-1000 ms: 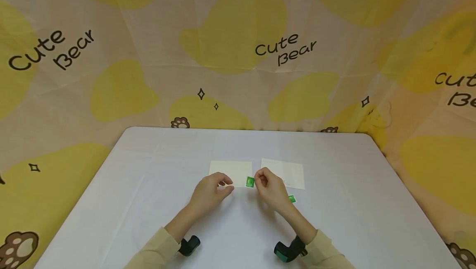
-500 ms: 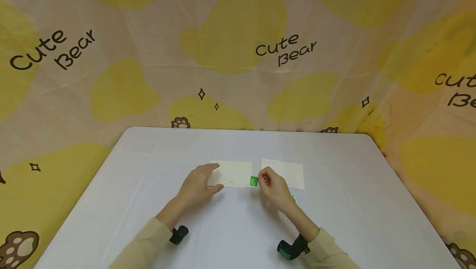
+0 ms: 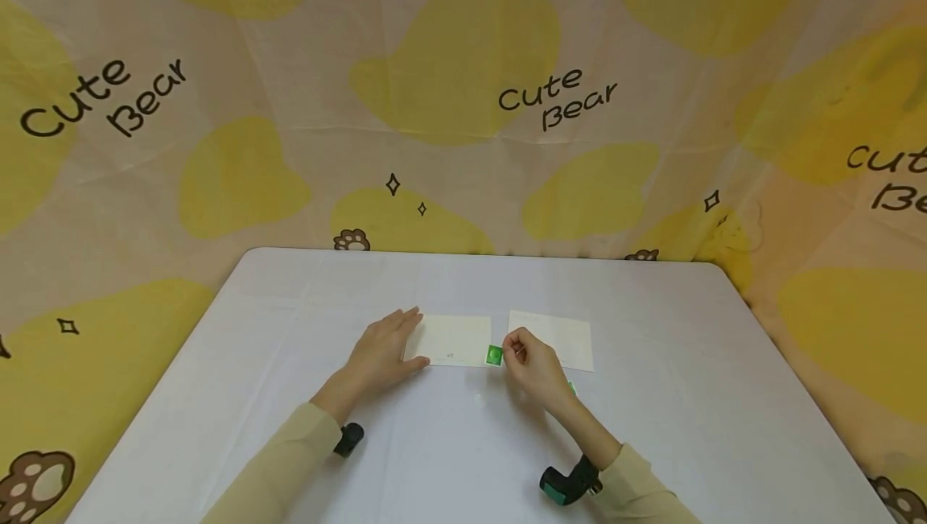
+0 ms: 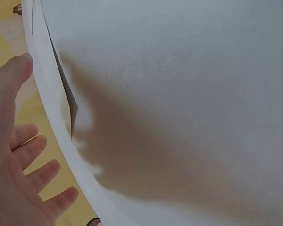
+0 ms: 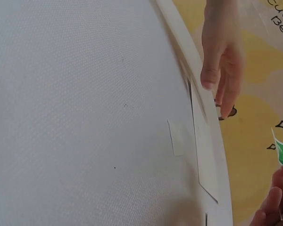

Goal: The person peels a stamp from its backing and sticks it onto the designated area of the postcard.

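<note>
My right hand point(image 3: 534, 365) pinches a small green stamp-like sticker point(image 3: 495, 355) with a white border between thumb and fingertips. In the right wrist view the sticker point(image 5: 281, 150) stands up from the fingertips at the right edge. It overlaps the lower right corner of a cream, envelope-like paper rectangle point(image 3: 459, 339) in the head view. At that paper's left end lies my left hand point(image 3: 380, 351), fingers extended and thumb spread toward the near edge. In the left wrist view the fingers of the left hand point(image 4: 23, 155) are loosely spread, with nothing gripped.
A second cream paper rectangle point(image 3: 568, 339) lies to the right, partly behind the right hand. Another green sticker point(image 3: 572, 388) is mostly hidden by the right wrist. A small pale slip point(image 5: 176, 139) lies on the white table point(image 3: 652, 427). A patterned cloth point(image 3: 449, 65) hangs behind.
My left hand has moved left, from near the paper's middle to its left end, and its fingers have straightened. The right hand, still pinching the sticker, has shifted slightly right.
</note>
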